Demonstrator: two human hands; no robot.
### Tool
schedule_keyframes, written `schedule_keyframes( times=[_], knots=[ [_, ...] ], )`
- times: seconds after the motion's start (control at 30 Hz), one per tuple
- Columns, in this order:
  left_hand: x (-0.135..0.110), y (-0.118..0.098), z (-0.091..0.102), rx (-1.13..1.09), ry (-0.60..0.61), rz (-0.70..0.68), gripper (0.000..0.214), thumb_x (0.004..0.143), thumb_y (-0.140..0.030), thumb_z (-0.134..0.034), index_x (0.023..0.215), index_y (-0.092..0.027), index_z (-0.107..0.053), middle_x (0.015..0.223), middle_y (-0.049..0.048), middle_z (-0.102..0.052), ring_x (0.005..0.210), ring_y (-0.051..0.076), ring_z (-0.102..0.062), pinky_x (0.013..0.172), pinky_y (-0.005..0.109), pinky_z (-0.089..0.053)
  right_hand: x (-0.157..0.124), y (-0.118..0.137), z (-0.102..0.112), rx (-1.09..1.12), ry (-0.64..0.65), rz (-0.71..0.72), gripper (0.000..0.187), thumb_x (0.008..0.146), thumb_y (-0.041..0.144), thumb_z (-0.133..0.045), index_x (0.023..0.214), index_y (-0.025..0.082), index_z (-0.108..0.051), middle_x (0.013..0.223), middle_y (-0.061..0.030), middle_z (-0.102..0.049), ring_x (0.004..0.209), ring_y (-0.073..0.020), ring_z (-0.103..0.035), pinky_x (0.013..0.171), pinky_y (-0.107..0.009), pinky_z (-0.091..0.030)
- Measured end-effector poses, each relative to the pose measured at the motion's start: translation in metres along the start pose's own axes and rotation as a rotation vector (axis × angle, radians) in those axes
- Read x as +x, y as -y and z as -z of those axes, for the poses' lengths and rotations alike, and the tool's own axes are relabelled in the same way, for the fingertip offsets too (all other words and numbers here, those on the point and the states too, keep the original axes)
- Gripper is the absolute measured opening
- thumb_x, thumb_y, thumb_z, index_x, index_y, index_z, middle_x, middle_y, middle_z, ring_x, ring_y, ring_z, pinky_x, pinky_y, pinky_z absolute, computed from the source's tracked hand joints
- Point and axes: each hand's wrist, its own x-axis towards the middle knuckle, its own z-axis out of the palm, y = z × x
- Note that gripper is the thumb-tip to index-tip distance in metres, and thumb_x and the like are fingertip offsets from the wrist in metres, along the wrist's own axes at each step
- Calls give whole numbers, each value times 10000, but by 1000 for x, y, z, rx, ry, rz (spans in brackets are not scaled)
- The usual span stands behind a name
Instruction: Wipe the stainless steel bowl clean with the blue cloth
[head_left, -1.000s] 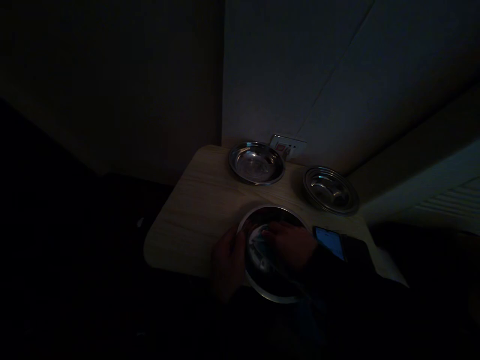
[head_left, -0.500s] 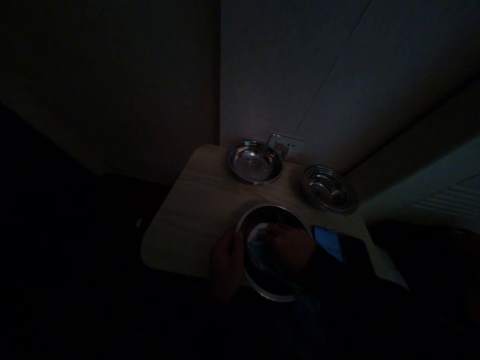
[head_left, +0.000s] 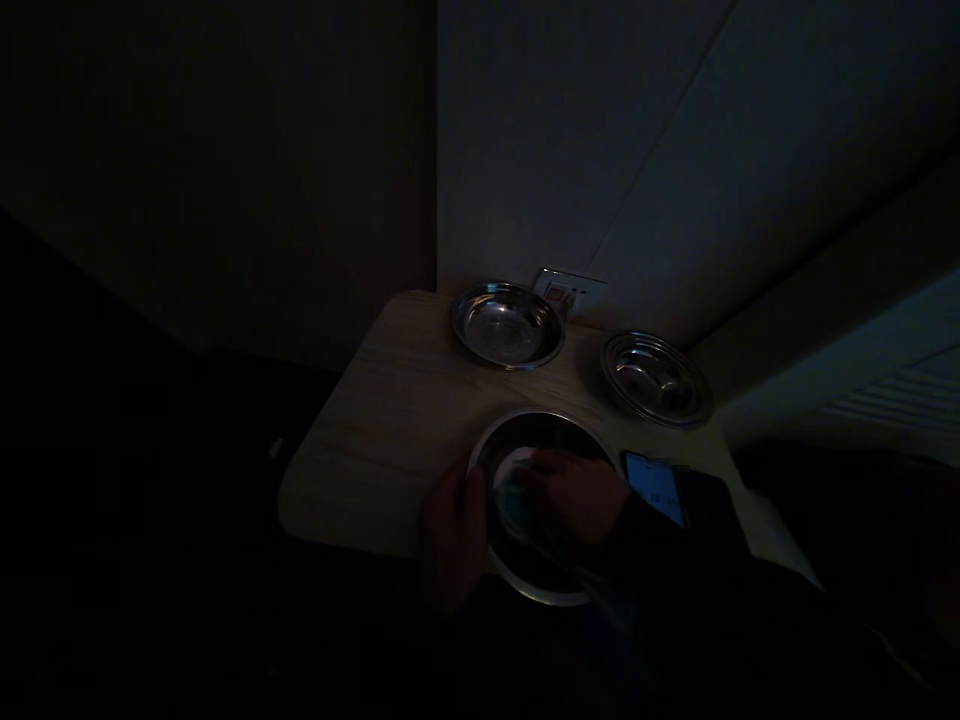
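Note:
A round metal bowl (head_left: 555,598) with a bright rim is at the front of a small wooden table, in very dim light. My left hand (head_left: 454,535) grips the bowl's left rim, thumb at the edge. Inside the bowl, my right hand (head_left: 577,495) is closed on a cloth (head_left: 517,510), which looks pale and bluish-green and presses against the inner surface. Part of the cloth trails down over the bowl's near side. The right fingertips are hard to see in the dark.
On the table (head_left: 375,430), a shallow steel dish (head_left: 506,330) stands by the wall socket (head_left: 574,285). Several stacked-looking steel dishes (head_left: 655,380) are at the back right. A phone with a lit screen (head_left: 652,485) lies right of the bowl, beside a dark object (head_left: 712,510).
Both hands keep nearly the same places at the bowl. The cloth under my right hand has shifted slightly, and the view has moved a little.

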Motion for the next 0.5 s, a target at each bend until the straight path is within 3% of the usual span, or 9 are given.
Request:
schedule_keyframes(
  times=[0.33,0.5],
  knots=[
    [0,4,-2,28,-39,57,378,818,-419,-429,1022,-156,-609,1010,89,-659,897,200,-593,784,300,-440,-5,4,3,40,1,43,279,867,261,-409,1068,265,-603,1039,-61,-601,915,-236,-580,639,-320,-471],
    [5,-2,7,-7,14,87,288,790,-376,-471,911,-161,-620,886,56,-681,782,182,-613,675,276,-458,-11,-1,9,56,44,139,275,858,225,-446,1077,281,-602,1074,-55,-591,936,-223,-569,653,-302,-468]
  ],
)
